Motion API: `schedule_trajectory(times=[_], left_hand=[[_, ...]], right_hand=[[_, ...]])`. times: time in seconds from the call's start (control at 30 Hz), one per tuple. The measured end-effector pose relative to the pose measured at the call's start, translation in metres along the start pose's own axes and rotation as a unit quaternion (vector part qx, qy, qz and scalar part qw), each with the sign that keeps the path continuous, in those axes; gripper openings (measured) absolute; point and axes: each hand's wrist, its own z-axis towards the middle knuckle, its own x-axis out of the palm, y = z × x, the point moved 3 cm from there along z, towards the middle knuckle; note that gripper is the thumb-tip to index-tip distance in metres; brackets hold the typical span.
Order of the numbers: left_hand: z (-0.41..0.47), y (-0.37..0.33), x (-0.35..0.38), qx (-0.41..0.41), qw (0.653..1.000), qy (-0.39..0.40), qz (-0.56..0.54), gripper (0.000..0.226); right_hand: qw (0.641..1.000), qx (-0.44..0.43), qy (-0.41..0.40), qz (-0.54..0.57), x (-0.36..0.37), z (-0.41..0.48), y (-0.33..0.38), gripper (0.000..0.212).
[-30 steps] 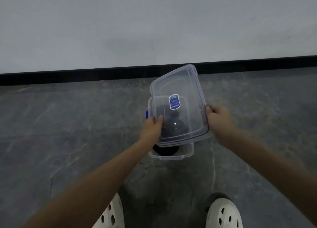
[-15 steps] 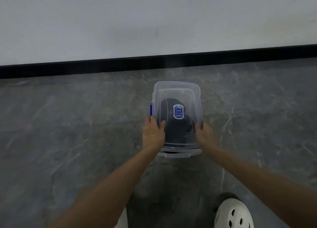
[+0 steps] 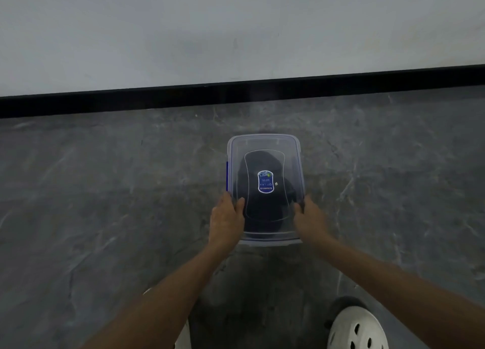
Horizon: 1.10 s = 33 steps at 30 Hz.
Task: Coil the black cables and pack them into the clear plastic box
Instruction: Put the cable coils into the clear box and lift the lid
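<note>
- The black cables (image 3: 263,212) are lying inside the clear plastic box (image 3: 270,241) on the floor (image 3: 118,191), with the lid (image 3: 262,144) on top.
- The left hand (image 3: 226,221) is pinching the lid's edge in its grip.
- The right hand (image 3: 311,219) is touching the other edge, its grip too blurry to tell.

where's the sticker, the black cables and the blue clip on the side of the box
sticker (image 3: 265,181): head view, centre of the blue oval label.
black cables (image 3: 262,212): head view, near part of the dark coil seen through the clear lid (image 3: 262,142).
blue clip (image 3: 227,175): head view, middle of the blue strip.
</note>
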Motion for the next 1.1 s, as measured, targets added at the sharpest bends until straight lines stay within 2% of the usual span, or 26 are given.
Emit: schedule_trajectory(times=[0.13,0.3,0.4,0.5,0.53,0.6,0.8,0.9,1.1], left_hand=[[0.0,0.0,0.001,-0.009,1.0,0.012,-0.014,0.033],[-0.002,-0.001,-0.001,-0.026,0.999,0.026,-0.029,0.037],[-0.001,-0.007,-0.004,-0.076,0.993,0.054,-0.07,0.046],[0.011,-0.009,-0.008,-0.149,0.979,0.071,-0.118,0.054],[0.014,-0.009,-0.011,-0.164,0.976,0.073,-0.123,0.055],[0.019,-0.007,-0.017,-0.179,0.974,0.078,-0.116,0.057],[0.018,-0.008,-0.022,-0.145,0.985,0.054,-0.071,0.055],[0.014,-0.012,-0.017,-0.128,0.989,0.044,-0.067,0.048],[0.006,-0.015,-0.01,-0.122,0.991,0.008,-0.06,0.047]], right_hand=[[1.0,0.013,-0.005,0.007,-0.001,0.002,0.001,0.016],[0.996,0.04,-0.002,0.078,-0.001,0.005,-0.003,0.01],[0.99,0.073,0.016,0.117,-0.007,0.008,0.003,0.03],[0.974,0.14,0.064,0.165,-0.016,0.02,-0.002,0.07],[0.966,0.152,0.086,0.192,-0.019,0.025,-0.006,0.076],[0.959,0.161,0.108,0.204,-0.024,0.026,-0.005,0.074],[0.984,0.112,0.084,0.106,-0.036,0.023,0.008,0.075],[0.988,0.086,0.095,0.09,-0.03,0.023,0.013,0.055],[0.999,0.02,-0.008,0.044,-0.018,0.02,0.013,0.03]])
